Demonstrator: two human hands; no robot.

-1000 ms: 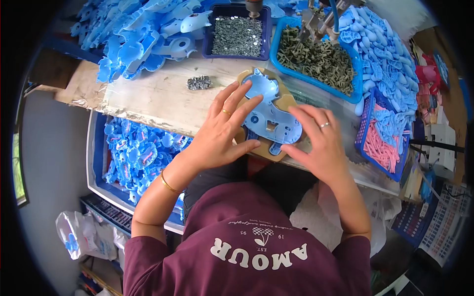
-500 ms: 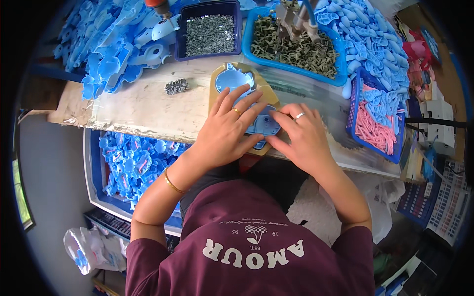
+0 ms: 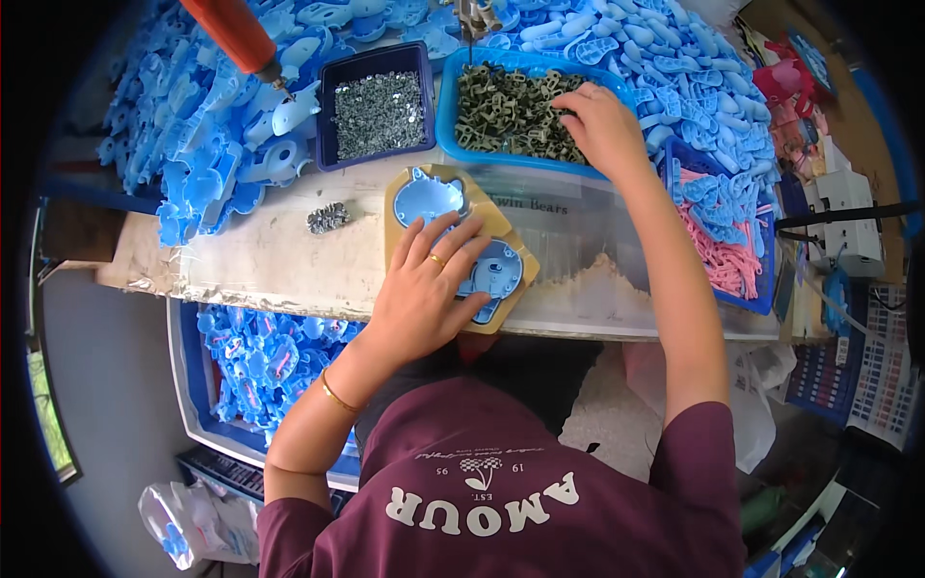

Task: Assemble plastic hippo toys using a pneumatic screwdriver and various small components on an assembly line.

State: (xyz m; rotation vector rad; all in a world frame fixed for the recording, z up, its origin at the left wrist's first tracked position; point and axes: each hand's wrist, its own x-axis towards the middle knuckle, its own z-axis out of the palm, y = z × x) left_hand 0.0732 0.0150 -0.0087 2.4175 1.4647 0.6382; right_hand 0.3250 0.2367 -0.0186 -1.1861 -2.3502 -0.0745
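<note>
My left hand (image 3: 429, 279) lies with fingers spread over a blue plastic shell (image 3: 431, 199) seated in a tan fixture block (image 3: 511, 214). Beside its thumb, a second blue plastic piece (image 3: 499, 270) sits in the same block, its inner ribs and holes facing up. My right hand (image 3: 602, 120) is stretched forward over a bright blue tray (image 3: 540, 159) filled with small dark metal clips (image 3: 511, 111). Its thumb and forefinger pinch down at the heap's right side; whatever is between the fingertips is too small to make out.
A navy tray (image 3: 378, 154) of small silver metal parts stands left of the clips. An orange power screwdriver (image 3: 231, 37) hangs over heaped blue shells (image 3: 207, 178). A small metal cluster (image 3: 329, 218) lies on the table. A basket (image 3: 761, 289) holds pink and blue pieces.
My right hand has left the blue piece in the fixture and reached forward into the clip tray. The left hand stays on the fixture. My view has shifted slightly.
</note>
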